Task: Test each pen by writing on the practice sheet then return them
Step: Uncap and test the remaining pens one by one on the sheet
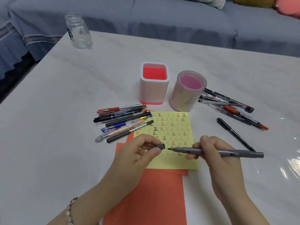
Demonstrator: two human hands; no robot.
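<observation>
My right hand (pixel 215 153) grips a grey pen (pixel 240 153) that lies level over the yellow practice sheet (pixel 172 163), its bare tip pointing left. My left hand (pixel 138 153) pinches the pen's grey cap (pixel 159 146) just left of that tip, a small gap between them. The sheet bears rows of written characters in black and red. A pile of several pens (pixel 123 120) lies left of the sheet, another pile (pixel 230 106) to the right, and a single black pen (pixel 235 135) lies apart beside my right hand.
Two holders stand behind the sheet: a square white one with a red inside (pixel 154 98) and a round pink one (pixel 186 98). Orange paper (pixel 151 200) lies under the sheet. A glass jar (pixel 78 31) stands at the far left corner. A blue sofa (pixel 178 21) runs behind the table.
</observation>
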